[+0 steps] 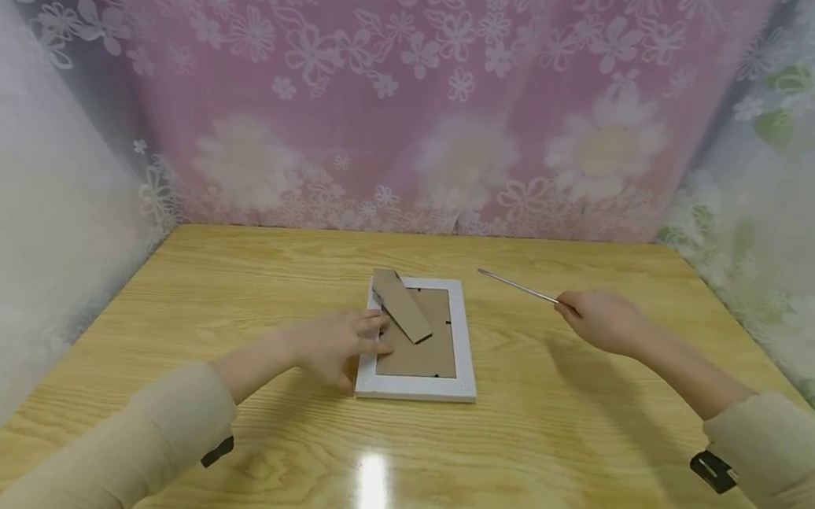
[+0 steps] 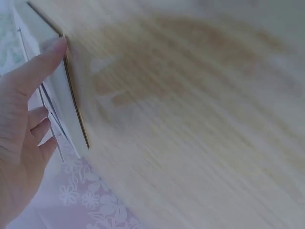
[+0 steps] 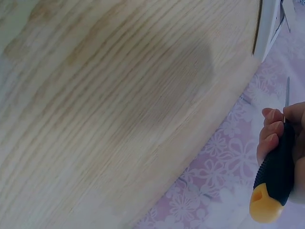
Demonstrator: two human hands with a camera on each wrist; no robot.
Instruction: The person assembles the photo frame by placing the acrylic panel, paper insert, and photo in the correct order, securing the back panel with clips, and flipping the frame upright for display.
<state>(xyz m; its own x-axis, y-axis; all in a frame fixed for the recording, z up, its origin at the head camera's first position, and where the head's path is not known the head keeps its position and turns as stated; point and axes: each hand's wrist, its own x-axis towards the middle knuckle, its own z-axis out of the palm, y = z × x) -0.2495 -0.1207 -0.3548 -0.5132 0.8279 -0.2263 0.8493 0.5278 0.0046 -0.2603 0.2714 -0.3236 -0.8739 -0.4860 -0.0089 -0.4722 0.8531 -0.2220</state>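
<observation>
A white picture frame (image 1: pixel 467 361) lies face down on the wooden table, its brown backing board (image 1: pixel 417 358) showing. A cardboard stand leg (image 1: pixel 404 308) slants across the board from the upper left. My left hand (image 1: pixel 337 346) grips the frame's left side, with the thumb (image 2: pixel 52 52) against the outer edge and the fingers reaching over onto the back. To the right of the frame, my right hand (image 1: pixel 603 319) holds a screwdriver (image 3: pixel 274 176) by its black and yellow handle above the table. Its thin metal shaft (image 1: pixel 519 285) points left toward the frame, not touching it.
Small dark tabs (image 1: pixel 448 322) sit along the frame's inner edges. A pink flowered cloth (image 1: pixel 416 129) hangs behind the table (image 1: pixel 238 448), and pale patterned cloths (image 1: pixel 792 234) hang at both sides.
</observation>
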